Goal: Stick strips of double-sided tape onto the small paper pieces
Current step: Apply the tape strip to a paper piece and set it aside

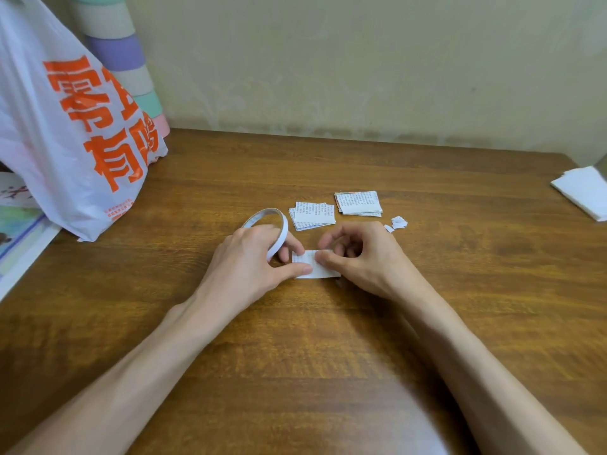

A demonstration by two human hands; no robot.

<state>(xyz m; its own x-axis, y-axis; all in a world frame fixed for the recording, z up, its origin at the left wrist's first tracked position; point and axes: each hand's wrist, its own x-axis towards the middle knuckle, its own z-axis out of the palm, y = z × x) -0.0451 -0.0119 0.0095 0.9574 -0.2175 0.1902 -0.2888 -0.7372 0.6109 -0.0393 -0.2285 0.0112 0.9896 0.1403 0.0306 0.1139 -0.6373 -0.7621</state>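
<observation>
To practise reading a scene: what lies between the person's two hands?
In the head view, a small paper piece lies flat on the table; the left hand and right hand both touch it.

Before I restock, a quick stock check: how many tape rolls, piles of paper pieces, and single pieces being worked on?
White ring-shaped roll of double-sided tape: 1
Piles of small printed paper pieces: 2
Single printed paper piece, apart from piles: 1
Total: 4

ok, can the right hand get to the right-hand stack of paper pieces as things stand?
Probably yes. The stack lies just beyond the right hand, with bare table between, but its grip is busy on the paper piece.
</observation>
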